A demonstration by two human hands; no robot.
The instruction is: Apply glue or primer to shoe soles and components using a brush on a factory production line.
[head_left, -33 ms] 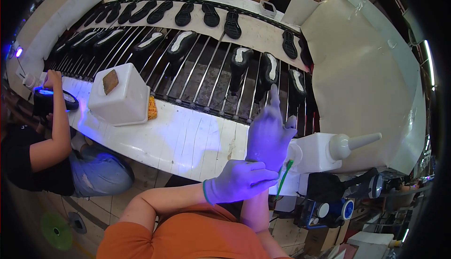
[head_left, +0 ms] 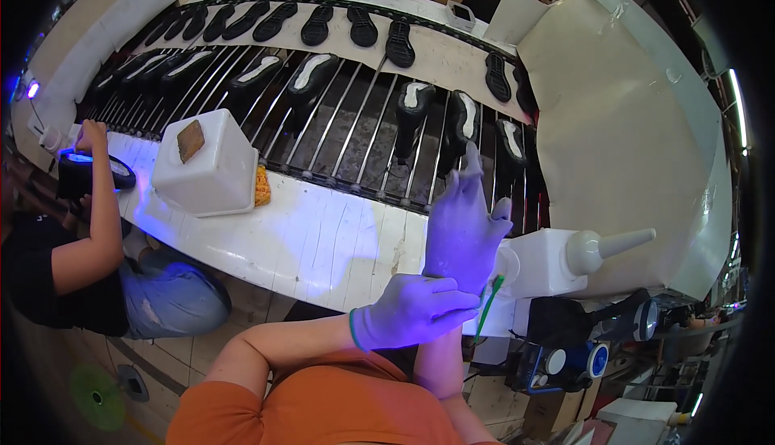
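Both my hands wear thin gloves, tinted purple by the light. My left hand [head_left: 416,312] is closed round the cuff of the right glove [head_left: 452,271] at the wrist. My right hand [head_left: 464,223] points up and away, fingers stretched out, over the near edge of the roller conveyor. Its fingertips overlap the lower end of a black shoe [head_left: 464,118] in the picture; I cannot tell whether they touch. Right beside this hand lies a white bottle with a long nozzle [head_left: 557,261]. A thin green strip [head_left: 488,308] shows by the right wrist.
Several black shoes with white bottoms lie on the conveyor rollers [head_left: 359,126]; black soles [head_left: 316,25] line the shelf behind. On the white bench [head_left: 315,235] stands a white container [head_left: 206,162]. A co-worker [head_left: 89,259] sits at left holding a shoe. A large cream hood [head_left: 622,138] rises at right.
The fingers of my right hand have spread slightly, and a second fingertip now shows beside the longest one. My left hand keeps its place at the wrist.
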